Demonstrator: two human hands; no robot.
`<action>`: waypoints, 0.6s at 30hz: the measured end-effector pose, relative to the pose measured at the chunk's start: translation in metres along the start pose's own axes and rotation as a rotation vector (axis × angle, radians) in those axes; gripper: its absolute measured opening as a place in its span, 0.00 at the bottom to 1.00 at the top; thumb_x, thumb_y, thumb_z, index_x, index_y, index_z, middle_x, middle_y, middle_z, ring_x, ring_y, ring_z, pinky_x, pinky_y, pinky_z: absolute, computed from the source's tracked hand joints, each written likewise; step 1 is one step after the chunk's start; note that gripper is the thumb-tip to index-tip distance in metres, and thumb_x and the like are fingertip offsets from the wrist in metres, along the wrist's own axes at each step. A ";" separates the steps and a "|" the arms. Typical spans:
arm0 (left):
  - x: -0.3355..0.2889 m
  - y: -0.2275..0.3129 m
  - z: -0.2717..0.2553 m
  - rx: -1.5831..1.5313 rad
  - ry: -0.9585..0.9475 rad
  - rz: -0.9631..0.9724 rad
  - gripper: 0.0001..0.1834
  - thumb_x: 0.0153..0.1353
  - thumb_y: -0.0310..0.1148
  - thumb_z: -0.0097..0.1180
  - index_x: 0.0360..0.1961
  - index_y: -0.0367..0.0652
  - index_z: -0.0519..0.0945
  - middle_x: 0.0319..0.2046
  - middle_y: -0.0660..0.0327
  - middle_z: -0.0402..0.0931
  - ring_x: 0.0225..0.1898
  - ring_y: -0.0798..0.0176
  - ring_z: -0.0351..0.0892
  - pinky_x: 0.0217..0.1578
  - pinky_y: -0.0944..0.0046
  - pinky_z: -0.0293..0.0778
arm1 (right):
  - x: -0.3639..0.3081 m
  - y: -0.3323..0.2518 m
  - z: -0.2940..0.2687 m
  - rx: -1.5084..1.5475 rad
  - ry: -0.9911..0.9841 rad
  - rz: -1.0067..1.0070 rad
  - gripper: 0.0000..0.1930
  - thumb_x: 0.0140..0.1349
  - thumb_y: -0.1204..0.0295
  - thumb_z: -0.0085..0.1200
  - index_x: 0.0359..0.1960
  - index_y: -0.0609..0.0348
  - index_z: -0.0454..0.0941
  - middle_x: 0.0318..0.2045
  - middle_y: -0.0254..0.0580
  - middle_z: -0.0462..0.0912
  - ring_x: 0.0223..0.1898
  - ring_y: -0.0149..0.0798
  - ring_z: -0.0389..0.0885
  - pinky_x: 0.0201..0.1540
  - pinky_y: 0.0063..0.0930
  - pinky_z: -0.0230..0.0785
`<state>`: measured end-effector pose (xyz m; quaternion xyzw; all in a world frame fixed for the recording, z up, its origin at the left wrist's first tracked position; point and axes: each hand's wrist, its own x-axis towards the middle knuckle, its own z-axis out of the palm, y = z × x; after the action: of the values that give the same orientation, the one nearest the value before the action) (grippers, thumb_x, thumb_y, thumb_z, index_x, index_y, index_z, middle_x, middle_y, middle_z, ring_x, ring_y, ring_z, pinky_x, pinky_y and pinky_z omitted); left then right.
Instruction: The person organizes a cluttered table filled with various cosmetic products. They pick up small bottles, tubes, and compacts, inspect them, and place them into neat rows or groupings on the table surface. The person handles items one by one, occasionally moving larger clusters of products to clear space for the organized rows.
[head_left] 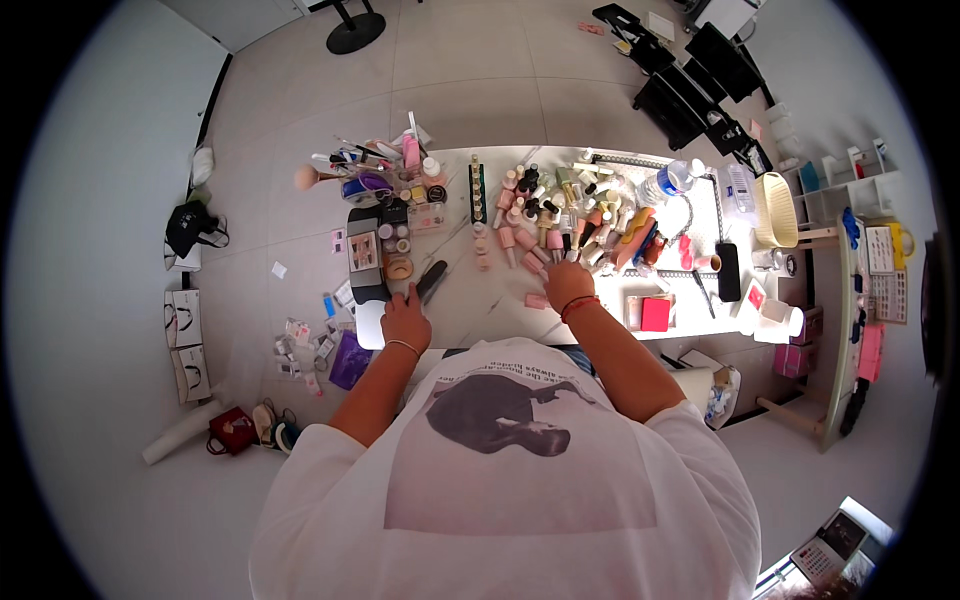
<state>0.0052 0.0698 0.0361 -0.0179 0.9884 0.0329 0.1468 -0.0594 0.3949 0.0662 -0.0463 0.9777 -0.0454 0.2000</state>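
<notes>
Shirt (510, 490) nearest; bottles (531, 262), probably light and slick, are best held mid-body; grip of left hand (406, 324), right hand (569, 284) cannot be told

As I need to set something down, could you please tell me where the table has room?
The widest bare patch of table lies between the left hand and the pink bottle by the right hand. A narrower gap runs left of the dark strip. Beyond that hand, bottles crowd together.

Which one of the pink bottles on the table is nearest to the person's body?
The lone pink bottle just left of the right hand; it is apart from the others, closer to the table's near edge.
</notes>
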 end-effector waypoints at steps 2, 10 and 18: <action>-0.002 0.003 -0.001 0.033 0.054 0.008 0.40 0.53 0.34 0.59 0.69 0.44 0.63 0.51 0.52 0.67 0.51 0.47 0.71 0.47 0.49 0.73 | -0.001 -0.003 -0.005 -0.030 -0.001 -0.010 0.10 0.57 0.65 0.59 0.36 0.55 0.85 0.35 0.46 0.85 0.39 0.50 0.86 0.40 0.40 0.80; 0.001 0.030 -0.036 -0.331 0.115 0.293 0.30 0.53 0.28 0.59 0.60 0.40 0.72 0.52 0.47 0.68 0.51 0.45 0.73 0.49 0.51 0.73 | -0.001 0.001 -0.002 0.186 0.238 -0.135 0.10 0.61 0.65 0.55 0.32 0.57 0.84 0.32 0.45 0.83 0.38 0.49 0.84 0.39 0.42 0.79; 0.011 0.077 -0.049 -0.688 -0.098 0.470 0.22 0.58 0.32 0.60 0.55 0.45 0.75 0.44 0.55 0.74 0.43 0.50 0.78 0.45 0.56 0.75 | -0.013 -0.022 -0.027 0.222 0.237 -0.310 0.10 0.61 0.64 0.54 0.29 0.56 0.82 0.30 0.44 0.82 0.35 0.48 0.82 0.38 0.43 0.77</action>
<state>-0.0229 0.1426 0.0839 0.1615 0.8889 0.3946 0.1675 -0.0564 0.3761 0.0986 -0.1679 0.9646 -0.1879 0.0782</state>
